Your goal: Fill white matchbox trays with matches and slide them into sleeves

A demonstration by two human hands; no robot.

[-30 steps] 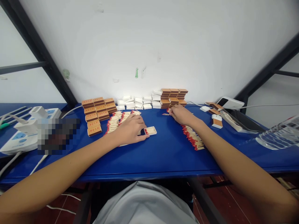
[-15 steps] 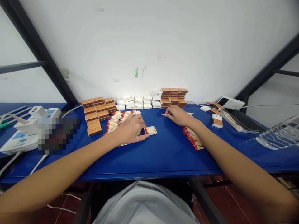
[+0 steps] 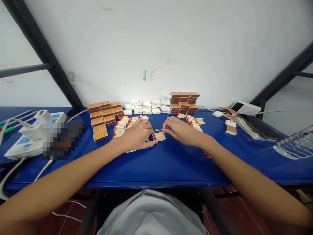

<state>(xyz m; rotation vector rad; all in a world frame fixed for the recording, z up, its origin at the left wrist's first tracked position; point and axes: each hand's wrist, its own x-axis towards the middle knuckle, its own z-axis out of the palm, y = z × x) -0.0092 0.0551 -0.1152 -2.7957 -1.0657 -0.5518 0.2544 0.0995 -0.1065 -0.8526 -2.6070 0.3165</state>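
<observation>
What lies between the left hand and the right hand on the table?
Head view: an open tray of red-tipped matches lies between the left hand and the right hand, whose fingers pinch a match near it.

matchbox tray [image 3: 160, 136] | open, flat, part-filled | match [image 3: 158, 130] | level, just above

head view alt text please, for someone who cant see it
Two bare hands meet over a small open matchbox tray on a blue table: the left hand rests against it, the right hand pinches a match above it. Loose red-tipped matches, brown matchbox stacks and white trays lie behind.
</observation>
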